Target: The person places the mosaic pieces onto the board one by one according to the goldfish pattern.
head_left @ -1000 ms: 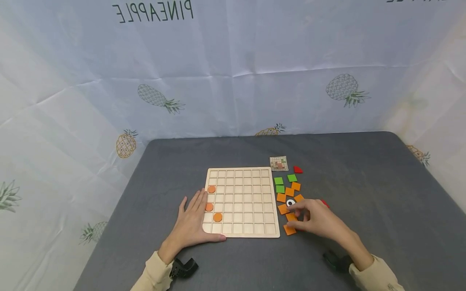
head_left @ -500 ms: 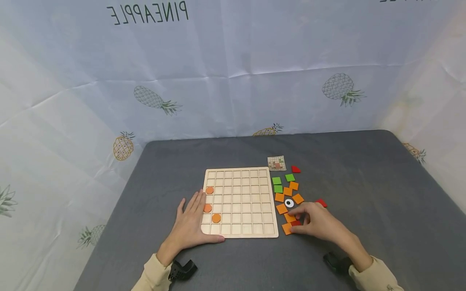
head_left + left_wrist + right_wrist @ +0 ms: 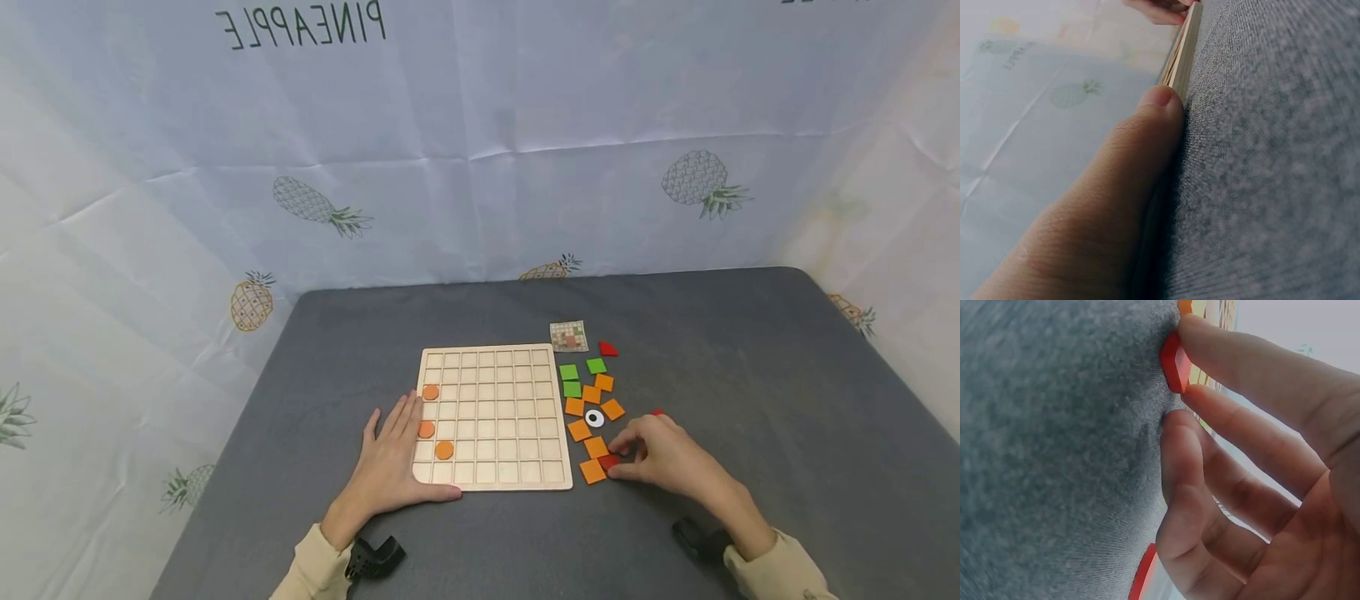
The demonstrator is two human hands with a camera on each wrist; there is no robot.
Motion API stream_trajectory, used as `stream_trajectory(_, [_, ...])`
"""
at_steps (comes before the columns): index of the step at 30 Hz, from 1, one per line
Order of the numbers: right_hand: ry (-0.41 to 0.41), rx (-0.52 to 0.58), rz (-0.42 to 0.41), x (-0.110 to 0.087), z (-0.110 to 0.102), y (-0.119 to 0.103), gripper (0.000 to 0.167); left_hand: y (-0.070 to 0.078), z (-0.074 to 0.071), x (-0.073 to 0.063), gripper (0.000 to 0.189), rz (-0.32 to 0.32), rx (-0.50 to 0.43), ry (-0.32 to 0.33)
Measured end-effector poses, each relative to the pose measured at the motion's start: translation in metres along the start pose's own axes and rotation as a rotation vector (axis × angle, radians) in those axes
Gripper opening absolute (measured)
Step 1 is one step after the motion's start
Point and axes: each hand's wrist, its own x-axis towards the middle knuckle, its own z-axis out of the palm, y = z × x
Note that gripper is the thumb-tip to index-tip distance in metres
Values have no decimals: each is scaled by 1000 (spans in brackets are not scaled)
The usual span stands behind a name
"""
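Right hand (image 3: pixel 663 457) pinches a red tile (image 3: pixel 608 462) right of the board (image 3: pixel 495 417): likely light, stiff, best held by its edges; left hand (image 3: pixel 390 467) lies outspread.

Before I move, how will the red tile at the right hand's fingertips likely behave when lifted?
The red tile is probably stiff, its edges looking crisp. Flat-faced, it seems unlikely to roll. It may nudge the orange tiles close beside it.
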Motion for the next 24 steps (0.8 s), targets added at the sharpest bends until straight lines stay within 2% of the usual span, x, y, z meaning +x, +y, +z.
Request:
stream_trajectory(8, [38,-61,56,1,2,-1,20,-1,-2,0,147,-6,22,-6])
stream_trajectory(14, [-7,-66,41,0,-2,3,27,-1,-1,1,148,-2,24,-5])
stream_trajectory(24, [-18,-77,36,0,-1,2,22,-2,0,1,149,-1,33,-10])
